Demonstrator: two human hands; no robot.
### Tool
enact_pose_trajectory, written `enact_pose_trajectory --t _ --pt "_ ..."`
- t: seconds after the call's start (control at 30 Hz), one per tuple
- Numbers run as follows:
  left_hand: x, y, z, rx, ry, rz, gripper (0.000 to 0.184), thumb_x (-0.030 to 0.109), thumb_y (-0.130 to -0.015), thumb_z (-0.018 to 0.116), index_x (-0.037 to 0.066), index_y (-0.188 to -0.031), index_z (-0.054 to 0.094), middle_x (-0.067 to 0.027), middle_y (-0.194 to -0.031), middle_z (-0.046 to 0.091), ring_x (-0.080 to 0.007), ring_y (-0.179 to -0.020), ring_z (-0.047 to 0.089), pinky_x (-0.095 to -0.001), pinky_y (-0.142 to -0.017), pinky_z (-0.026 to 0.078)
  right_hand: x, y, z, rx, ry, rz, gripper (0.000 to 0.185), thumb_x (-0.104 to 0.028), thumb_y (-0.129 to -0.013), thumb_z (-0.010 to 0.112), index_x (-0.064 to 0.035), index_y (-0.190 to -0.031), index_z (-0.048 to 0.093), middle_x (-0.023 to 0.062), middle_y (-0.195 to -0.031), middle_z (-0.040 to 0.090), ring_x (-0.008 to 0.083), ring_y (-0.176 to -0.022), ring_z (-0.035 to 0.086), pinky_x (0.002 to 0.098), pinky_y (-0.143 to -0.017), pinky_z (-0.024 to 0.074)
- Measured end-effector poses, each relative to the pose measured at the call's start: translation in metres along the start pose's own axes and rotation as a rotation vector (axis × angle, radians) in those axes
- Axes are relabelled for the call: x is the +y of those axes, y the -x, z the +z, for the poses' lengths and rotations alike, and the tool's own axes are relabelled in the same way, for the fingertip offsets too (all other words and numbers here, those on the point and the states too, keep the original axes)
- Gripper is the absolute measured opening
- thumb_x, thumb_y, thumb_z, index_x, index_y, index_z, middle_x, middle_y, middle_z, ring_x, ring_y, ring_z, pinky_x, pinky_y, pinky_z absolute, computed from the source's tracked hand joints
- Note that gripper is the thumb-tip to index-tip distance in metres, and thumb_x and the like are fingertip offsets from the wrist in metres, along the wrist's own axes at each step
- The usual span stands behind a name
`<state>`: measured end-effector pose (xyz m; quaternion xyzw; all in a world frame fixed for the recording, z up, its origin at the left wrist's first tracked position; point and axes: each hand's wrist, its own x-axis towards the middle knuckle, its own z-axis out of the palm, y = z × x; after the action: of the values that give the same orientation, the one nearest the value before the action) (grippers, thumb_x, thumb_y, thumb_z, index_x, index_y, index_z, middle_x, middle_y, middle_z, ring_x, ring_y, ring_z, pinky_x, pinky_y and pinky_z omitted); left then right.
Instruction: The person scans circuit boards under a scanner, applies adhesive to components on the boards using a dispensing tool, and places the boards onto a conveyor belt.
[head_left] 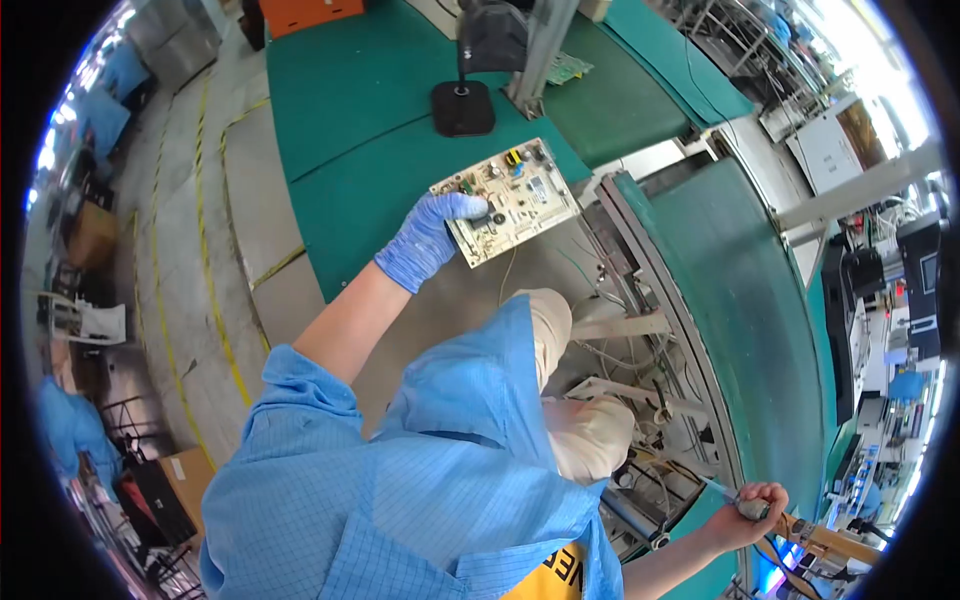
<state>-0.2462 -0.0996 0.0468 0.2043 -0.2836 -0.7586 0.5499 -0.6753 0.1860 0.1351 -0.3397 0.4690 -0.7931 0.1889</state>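
My left hand [425, 240], in a blue glove, is closed on the lower left edge of a circuit board [525, 205], with the thumb on top. Pale in colour, the board carries a yellow part, dark chips and connectors on its face. It is held above the front edge of a green-topped table [350, 150]. Far to the lower right, my bare right hand [760, 508] is wrapped round a hand tool [722, 490] with a thin pale shaft and a rounded handle end. The tool's exact kind cannot be made out.
A green conveyor belt [740, 270] with a metal side rail curves along my right. On the table stands a black device on a square base [463, 108], beside a metal post [545, 60]. Another green board [568, 68] lies behind the post. An orange bin [305, 12] sits at the far edge.
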Motion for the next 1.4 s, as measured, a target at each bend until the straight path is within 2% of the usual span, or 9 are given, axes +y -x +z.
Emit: enact_pose_trajectory --t 0.23,0.3,0.4,0.6,0.7,1.0,1.07,1.13,1.4 --pt "0.031 0.002 -0.004 0.12 0.121 0.01 0.046 0.004 -0.069 0.062 -0.006 -0.112 0.051 -0.0189 -0.102 0.06 -0.0287 -0.091 0.062 -0.0413 -0.083 0.051 0.004 0.002 0.031 -0.021 0.01 -0.035 0.024 -0.026 -0.091 0.047 -0.0049 -0.082 0.054 0.0022 -0.073 0.042 0.0123 -0.056 0.039 0.025 -0.049 0.0293" --pt "0.031 -0.001 -0.01 0.115 0.108 0.013 0.047 0.005 -0.069 0.062 -0.004 -0.114 0.051 -0.019 -0.104 0.06 -0.0288 -0.093 0.061 -0.0416 -0.085 0.05 0.002 0.005 0.045 0.102 0.066 -0.022 0.024 -0.024 -0.089 0.042 -0.0059 -0.073 0.04 0.0037 -0.074 0.036 0.012 -0.052 0.038 0.0232 -0.048 0.0315" --pt "0.03 -0.007 -0.015 0.156 0.081 0.005 0.046 0.005 -0.069 0.062 -0.004 -0.112 0.052 -0.0186 -0.104 0.06 -0.0283 -0.093 0.062 -0.0414 -0.085 0.05 0.002 0.006 0.045 0.096 0.062 -0.026 0.024 -0.023 -0.089 0.04 -0.0059 -0.073 0.04 0.0038 -0.073 0.036 0.0117 -0.052 0.038 0.0234 -0.048 0.0315" --pt "0.04 -0.024 -0.002 0.144 0.239 -0.002 0.029 0.002 -0.072 0.059 0.0 -0.1 0.057 -0.0147 -0.092 0.063 -0.0287 -0.087 0.062 -0.0429 -0.083 0.051 -0.001 0.007 0.043 0.062 0.072 -0.037 0.023 -0.023 -0.089 0.04 -0.0059 -0.073 0.04 0.004 -0.073 0.036 0.0117 -0.051 0.038 0.0238 -0.048 0.0316" --pt "0.039 -0.039 -0.016 0.342 0.315 0.087 0.018 0.003 -0.074 0.06 0.004 -0.092 0.057 -0.0125 -0.088 0.063 -0.026 -0.082 0.062 -0.0404 -0.081 0.052 -0.003 0.009 0.044 0.052 0.052 -0.049 0.022 -0.024 -0.089 0.042 -0.0055 -0.076 0.041 0.0043 -0.073 0.037 0.0115 -0.052 0.038 0.023 -0.048 0.0321" --pt "0.019 -0.041 0.02 0.057 0.24 -0.011 0.039 0.005 -0.074 0.059 -0.001 -0.112 0.051 -0.0143 -0.11 0.057 -0.0244 -0.099 0.058 -0.0394 -0.092 0.046 -0.004 0.008 0.036 -0.181 -0.075 -0.021 0.022 -0.025 -0.088 0.047 -0.0037 -0.086 0.044 0.0049 -0.075 0.04 0.0115 -0.047 0.038 0.0226 -0.042 0.0322" --pt "-0.01 -0.043 0.015 0.081 0.35 -0.245 0.047 0.002 -0.074 0.06 -0.002 -0.118 0.048 -0.0144 -0.114 0.056 -0.0262 -0.098 0.059 -0.039 -0.084 0.05 -0.003 0.007 0.037 -0.156 -0.094 -0.046 0.022 -0.025 -0.088 0.047 -0.0039 -0.085 0.044 0.0048 -0.074 0.04 0.0114 -0.046 0.038 0.0226 -0.041 0.0318" --pt "-0.032 -0.023 0.05 -0.013 0.184 -0.209 0.05 -0.001 -0.073 0.06 -0.002 -0.121 0.046 -0.0151 -0.116 0.055 -0.0259 -0.101 0.058 -0.0365 -0.088 0.048 -0.001 0.007 0.038 -0.133 -0.11 -0.061 0.021 -0.025 -0.088 0.047 -0.0041 -0.084 0.044 0.0048 -0.074 0.04 0.0113 -0.045 0.037 0.0226 -0.039 0.0315" --pt "-0.157 0.0 0.112 -0.425 0.14 -0.67 0.062 0.002 -0.069 0.065 -0.001 -0.126 0.042 -0.0133 -0.118 0.056 -0.0221 -0.108 0.054 -0.0344 -0.095 0.041 0.001 0.008 0.042 -0.037 -0.111 -0.091 0.027 -0.027 -0.083 0.053 -0.0017 -0.082 0.044 0.0074 -0.07 0.043 0.0105 -0.043 0.039 0.0203 -0.038 0.0346"
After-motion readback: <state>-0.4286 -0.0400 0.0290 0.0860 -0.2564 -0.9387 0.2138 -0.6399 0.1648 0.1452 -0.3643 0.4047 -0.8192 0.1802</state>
